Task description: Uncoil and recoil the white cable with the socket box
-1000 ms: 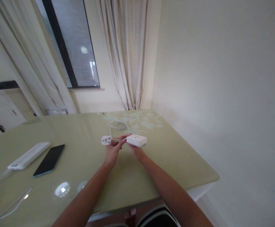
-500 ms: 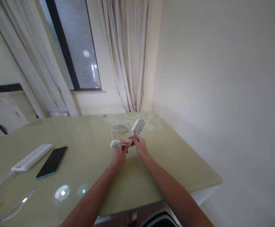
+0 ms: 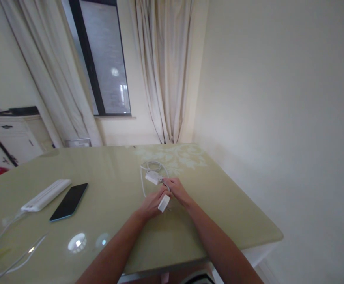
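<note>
Both hands hold a white cord (image 3: 142, 179) close together over the table. My left hand (image 3: 152, 205) is closed on it, with a white plug (image 3: 163, 203) hanging beside the fingers, on their near right side. My right hand (image 3: 175, 188) pinches the cord by the end of a small white rectangular box (image 3: 153, 177), which points away to the left. Beyond the hands, part of the cord lies looped on the table. Exactly where the left fingers grip is partly hidden.
On the left of the green-topped table (image 3: 109, 173) lie a long white power strip (image 3: 46, 195) and a dark phone (image 3: 69, 202). A thin white cable (image 3: 27, 256) runs at the near left. A wall (image 3: 278, 118) rises on the right.
The white box has swung down and to the left, from upright to lying lower. The plug has turned over and moved to the right, near side of my left hand. The view has shifted slightly.
</note>
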{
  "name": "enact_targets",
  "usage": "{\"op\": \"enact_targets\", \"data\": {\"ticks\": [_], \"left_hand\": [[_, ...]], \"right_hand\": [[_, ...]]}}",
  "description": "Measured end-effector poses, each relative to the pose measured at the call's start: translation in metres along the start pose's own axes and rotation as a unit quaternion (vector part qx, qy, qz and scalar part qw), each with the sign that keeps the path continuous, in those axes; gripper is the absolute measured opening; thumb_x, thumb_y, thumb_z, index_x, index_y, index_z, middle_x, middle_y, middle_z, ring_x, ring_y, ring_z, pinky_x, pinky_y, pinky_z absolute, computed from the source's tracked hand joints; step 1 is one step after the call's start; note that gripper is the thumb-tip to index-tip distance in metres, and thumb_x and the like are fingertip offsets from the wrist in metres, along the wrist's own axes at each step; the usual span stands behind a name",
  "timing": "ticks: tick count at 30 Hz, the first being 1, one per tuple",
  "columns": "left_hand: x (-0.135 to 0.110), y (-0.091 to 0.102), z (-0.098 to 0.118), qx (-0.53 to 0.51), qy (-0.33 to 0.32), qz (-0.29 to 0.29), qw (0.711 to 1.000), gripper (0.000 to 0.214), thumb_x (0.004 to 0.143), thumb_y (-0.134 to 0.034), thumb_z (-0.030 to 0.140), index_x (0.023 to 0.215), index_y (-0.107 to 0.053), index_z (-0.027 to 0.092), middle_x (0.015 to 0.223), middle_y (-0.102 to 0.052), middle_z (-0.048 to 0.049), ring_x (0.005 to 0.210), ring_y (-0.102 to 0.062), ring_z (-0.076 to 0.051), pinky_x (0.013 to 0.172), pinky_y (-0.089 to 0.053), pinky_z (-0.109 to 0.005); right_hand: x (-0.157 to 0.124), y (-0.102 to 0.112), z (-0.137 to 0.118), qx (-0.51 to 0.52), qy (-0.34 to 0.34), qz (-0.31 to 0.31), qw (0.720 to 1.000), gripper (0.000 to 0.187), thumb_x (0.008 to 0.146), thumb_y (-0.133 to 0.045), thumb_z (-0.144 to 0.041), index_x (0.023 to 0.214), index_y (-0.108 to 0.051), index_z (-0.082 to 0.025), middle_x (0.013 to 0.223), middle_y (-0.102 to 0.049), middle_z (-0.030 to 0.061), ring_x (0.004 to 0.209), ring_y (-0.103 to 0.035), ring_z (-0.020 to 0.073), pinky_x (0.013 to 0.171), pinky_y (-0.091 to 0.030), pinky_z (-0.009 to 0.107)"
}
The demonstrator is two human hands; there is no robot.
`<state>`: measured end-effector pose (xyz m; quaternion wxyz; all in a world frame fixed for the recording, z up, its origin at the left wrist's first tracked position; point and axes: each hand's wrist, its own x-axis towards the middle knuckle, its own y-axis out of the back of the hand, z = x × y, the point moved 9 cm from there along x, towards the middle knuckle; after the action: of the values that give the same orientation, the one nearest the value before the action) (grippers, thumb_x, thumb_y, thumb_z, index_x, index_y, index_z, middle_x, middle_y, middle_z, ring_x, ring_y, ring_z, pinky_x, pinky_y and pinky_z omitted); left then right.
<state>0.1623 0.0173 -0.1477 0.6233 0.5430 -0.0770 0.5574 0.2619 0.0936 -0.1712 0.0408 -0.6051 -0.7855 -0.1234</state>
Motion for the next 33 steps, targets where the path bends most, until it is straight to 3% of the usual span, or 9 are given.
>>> {"op": "enact_targets", "data": {"ticks": [3, 5, 9, 14, 18, 21, 24, 28, 33], "left_hand": [[0.003, -0.007, 0.019, 0.089, -0.103, -0.064, 0.989, 0.016, 0.1, -0.052, 0.027, 0.096, -0.067, 0.023, 0.096, -0.069, -0.0073, 0.087, -0.068, -0.02, 0.078, -0.054, -0.03], [0.006, 0.0, 0.024, 0.126, -0.122, -0.046, 0.983, 0.012, 0.099, -0.055, 0.024, 0.097, -0.067, 0.022, 0.095, -0.069, -0.0075, 0.093, -0.068, -0.021, 0.087, -0.053, -0.034], [0.01, 0.018, 0.025, 0.105, -0.112, -0.001, 0.988, 0.001, 0.093, -0.066, 0.025, 0.094, -0.067, 0.024, 0.098, -0.072, -0.005, 0.102, -0.069, -0.022, 0.103, -0.049, -0.041], [0.01, 0.02, 0.014, 0.032, -0.064, -0.009, 0.997, 0.006, 0.091, -0.069, 0.025, 0.093, -0.065, 0.023, 0.119, -0.071, -0.0061, 0.123, -0.064, -0.023, 0.119, -0.037, -0.052], [0.01, 0.017, -0.002, -0.038, 0.029, -0.005, 0.999, 0.006, 0.09, -0.069, 0.026, 0.093, -0.063, 0.025, 0.122, -0.071, -0.0096, 0.111, -0.068, -0.025, 0.102, -0.053, -0.047], [0.011, 0.017, -0.007, -0.079, 0.065, 0.004, 0.995, 0.004, 0.091, -0.067, 0.027, 0.091, -0.063, 0.026, 0.116, -0.073, -0.0093, 0.105, -0.07, -0.025, 0.091, -0.057, -0.042], [0.011, 0.035, -0.02, -0.089, 0.124, 0.095, 0.984, 0.012, 0.091, -0.065, 0.035, 0.092, -0.063, 0.024, 0.101, -0.074, -0.009, 0.094, -0.072, -0.024, 0.086, -0.058, -0.04], [0.0, 0.066, -0.044, -0.116, 0.239, 0.248, 0.932, 0.028, 0.092, -0.062, 0.047, 0.092, -0.059, 0.019, 0.09, -0.073, -0.0098, 0.085, -0.074, -0.024, 0.08, -0.06, -0.039], [-0.01, 0.072, -0.065, -0.261, 0.327, 0.32, 0.85, 0.041, 0.088, -0.065, 0.056, 0.097, -0.049, 0.019, 0.082, -0.074, -0.0072, 0.069, -0.075, -0.023, 0.059, -0.06, -0.033]], "right_hand": [[0.003, 0.001, 0.0, -0.013, 0.02, -0.028, 0.999, 0.051, 0.087, -0.056, -0.057, 0.056, -0.055, -0.016, 0.055, -0.043, -0.0035, 0.054, -0.036, 0.009, 0.052, -0.026, 0.022], [0.004, 0.002, 0.0, -0.026, 0.03, -0.04, 0.998, 0.051, 0.087, -0.056, -0.056, 0.055, -0.053, -0.017, 0.054, -0.041, -0.0042, 0.054, -0.035, 0.0088, 0.052, -0.024, 0.022], [0.005, -0.002, 0.0, -0.047, 0.05, -0.072, 0.995, 0.051, 0.089, -0.053, -0.054, 0.053, -0.053, -0.017, 0.052, -0.041, -0.0045, 0.053, -0.036, 0.009, 0.052, -0.026, 0.022], [0.002, -0.009, -0.003, -0.076, 0.069, -0.112, 0.988, 0.055, 0.092, -0.05, -0.058, 0.058, -0.065, -0.017, 0.056, -0.054, -0.0023, 0.056, -0.047, 0.011, 0.057, -0.035, 0.022], [-0.002, -0.008, -0.011, -0.061, 0.095, -0.111, 0.987, 0.043, 0.095, -0.048, -0.047, 0.073, -0.073, -0.018, 0.07, -0.065, 0.0, 0.066, -0.055, 0.0134, 0.066, -0.042, 0.024], [-0.003, -0.003, -0.017, -0.07, 0.105, -0.072, 0.989, 0.043, 0.093, -0.049, -0.044, 0.062, -0.066, -0.019, 0.065, -0.06, 0.0003, 0.066, -0.053, 0.0142, 0.069, -0.043, 0.026], [-0.008, -0.002, -0.033, -0.069, 0.141, -0.036, 0.987, 0.037, 0.092, -0.052, -0.042, 0.066, -0.067, -0.019, 0.074, -0.061, 0.0024, 0.077, -0.057, 0.0168, 0.079, -0.047, 0.03], [-0.018, 0.003, -0.05, -0.027, 0.165, 0.062, 0.984, 0.021, 0.09, -0.061, -0.04, 0.098, -0.068, -0.022, 0.097, -0.064, 0.0056, 0.092, -0.061, 0.019, 0.085, -0.051, 0.031], [-0.033, -0.012, -0.066, -0.197, 0.239, 0.063, 0.949, 0.022, 0.094, -0.061, -0.041, 0.083, -0.063, -0.021, 0.086, -0.064, 0.0058, 0.086, -0.06, 0.0198, 0.086, -0.048, 0.033]]}}
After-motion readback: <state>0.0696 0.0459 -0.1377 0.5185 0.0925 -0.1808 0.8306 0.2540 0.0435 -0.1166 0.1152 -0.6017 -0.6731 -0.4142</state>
